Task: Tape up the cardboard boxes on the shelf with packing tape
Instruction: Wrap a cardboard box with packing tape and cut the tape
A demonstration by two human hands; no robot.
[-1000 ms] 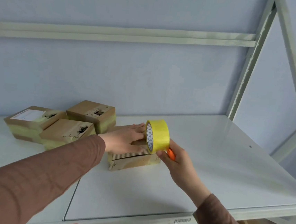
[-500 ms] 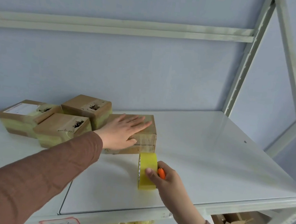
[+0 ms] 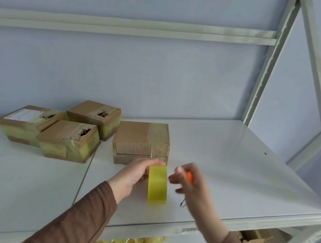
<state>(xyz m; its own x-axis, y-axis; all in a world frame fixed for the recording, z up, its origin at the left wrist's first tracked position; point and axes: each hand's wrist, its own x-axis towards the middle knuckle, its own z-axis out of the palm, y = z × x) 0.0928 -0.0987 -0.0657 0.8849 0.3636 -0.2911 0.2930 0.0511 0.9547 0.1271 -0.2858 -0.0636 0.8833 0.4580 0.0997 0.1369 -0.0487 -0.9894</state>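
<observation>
Since half a second ago the left hand (image 3: 134,174) has left the top of the nearest cardboard box (image 3: 141,142) and now closes its grip round the yellow tape roll (image 3: 158,183), standing on edge on the shelf (image 3: 239,168) just in front of that box. The right hand (image 3: 188,180) has let the roll go and hangs just right of it, fingers loosely curled about a small orange cutter (image 3: 189,177). With one strip already over the box top, the roll probably wants cutting free next.

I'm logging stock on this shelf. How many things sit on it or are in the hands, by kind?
Cardboard boxes: 4
Tape rolls: 1, held by the left hand
Orange cutters: 1, in the right hand
Total: 6
</observation>
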